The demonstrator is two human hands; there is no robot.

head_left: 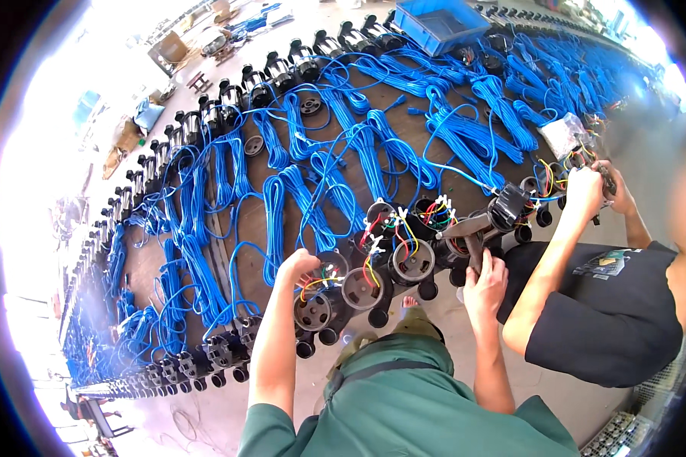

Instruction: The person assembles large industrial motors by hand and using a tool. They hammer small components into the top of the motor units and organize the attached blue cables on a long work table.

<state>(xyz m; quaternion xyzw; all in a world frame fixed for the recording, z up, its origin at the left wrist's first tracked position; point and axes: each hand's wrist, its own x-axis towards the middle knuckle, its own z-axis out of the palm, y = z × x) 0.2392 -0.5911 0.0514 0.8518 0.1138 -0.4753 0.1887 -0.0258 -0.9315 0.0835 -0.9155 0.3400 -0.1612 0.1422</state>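
My right hand point(485, 289) is closed round the upright handle of a hammer point(465, 227), whose head lies across a round black motor housing at the table's near edge. My left hand point(300, 266) has its fingers curled beside another housing point(312, 311) with yellow and red wires; what they hold is hidden. Between my hands stand several open black housings point(413, 261), some with coloured wires point(371, 270) and white connectors sticking up.
Bundled blue cables point(362, 156) cover the brown table point(251, 221). Black units line its far edge, near a blue bin point(442, 27). At right a co-worker in a black shirt point(602, 305) holds a dark tool point(608, 181) next to a plastic bag point(564, 135).
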